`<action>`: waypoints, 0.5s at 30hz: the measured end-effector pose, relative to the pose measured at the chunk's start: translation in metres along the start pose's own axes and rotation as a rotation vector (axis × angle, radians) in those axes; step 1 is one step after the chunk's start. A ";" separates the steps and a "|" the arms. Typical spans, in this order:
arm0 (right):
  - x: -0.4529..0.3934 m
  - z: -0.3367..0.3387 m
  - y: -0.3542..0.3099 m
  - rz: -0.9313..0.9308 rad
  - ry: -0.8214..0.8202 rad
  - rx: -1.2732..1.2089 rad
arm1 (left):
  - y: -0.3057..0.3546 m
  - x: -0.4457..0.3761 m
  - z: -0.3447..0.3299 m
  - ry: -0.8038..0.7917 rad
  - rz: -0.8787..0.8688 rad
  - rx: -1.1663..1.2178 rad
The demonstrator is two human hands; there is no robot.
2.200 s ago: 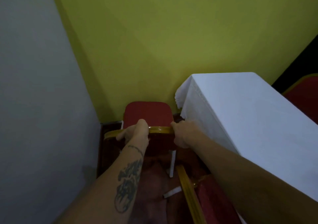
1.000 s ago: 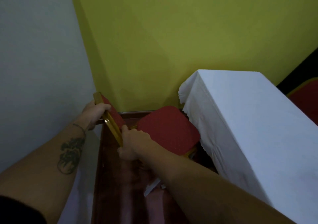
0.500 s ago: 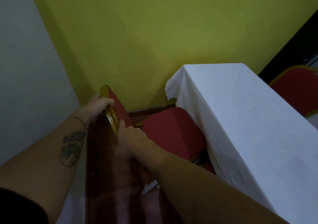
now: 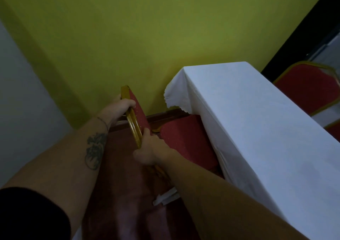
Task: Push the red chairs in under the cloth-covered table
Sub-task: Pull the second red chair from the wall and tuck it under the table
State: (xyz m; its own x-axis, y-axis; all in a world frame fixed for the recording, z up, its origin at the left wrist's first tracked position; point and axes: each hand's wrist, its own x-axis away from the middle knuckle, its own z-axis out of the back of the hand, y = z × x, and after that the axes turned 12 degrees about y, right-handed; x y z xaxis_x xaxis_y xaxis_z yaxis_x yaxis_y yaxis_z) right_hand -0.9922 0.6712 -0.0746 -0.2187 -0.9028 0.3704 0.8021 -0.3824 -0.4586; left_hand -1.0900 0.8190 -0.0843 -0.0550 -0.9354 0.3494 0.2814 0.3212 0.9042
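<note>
A red chair with a gold frame stands beside the long table covered in white cloth. Its red seat reaches partly under the cloth's hanging edge. The gold-rimmed backrest faces me edge-on. My left hand grips the far top end of the backrest. My right hand grips its near end. The chair's legs are hidden.
A second red chair stands beyond the table at the right edge. A yellow wall is close behind, and a white wall is on the left. The floor is dark red, with a white scrap lying on it.
The chair has been turned to face the table and slid right, so its seat now goes partly under the cloth. Both hands have stayed on the backrest.
</note>
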 end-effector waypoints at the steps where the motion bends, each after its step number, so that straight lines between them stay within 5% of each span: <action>1: -0.003 0.003 0.004 -0.011 0.001 -0.004 | 0.002 -0.004 -0.007 -0.005 -0.001 0.011; 8: -0.023 0.017 0.032 -0.074 0.030 -0.008 | 0.004 -0.020 -0.047 0.002 -0.048 0.044; 15: -0.024 0.017 0.034 -0.034 0.100 0.017 | -0.004 -0.021 -0.067 0.247 -0.071 0.102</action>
State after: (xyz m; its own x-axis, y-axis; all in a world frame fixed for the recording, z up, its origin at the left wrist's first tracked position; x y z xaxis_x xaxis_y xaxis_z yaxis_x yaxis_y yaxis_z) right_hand -0.9508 0.6830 -0.0851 -0.2996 -0.9046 0.3031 0.8025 -0.4108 -0.4328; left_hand -1.0261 0.8276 -0.1111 0.1679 -0.9597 0.2253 0.1869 0.2554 0.9486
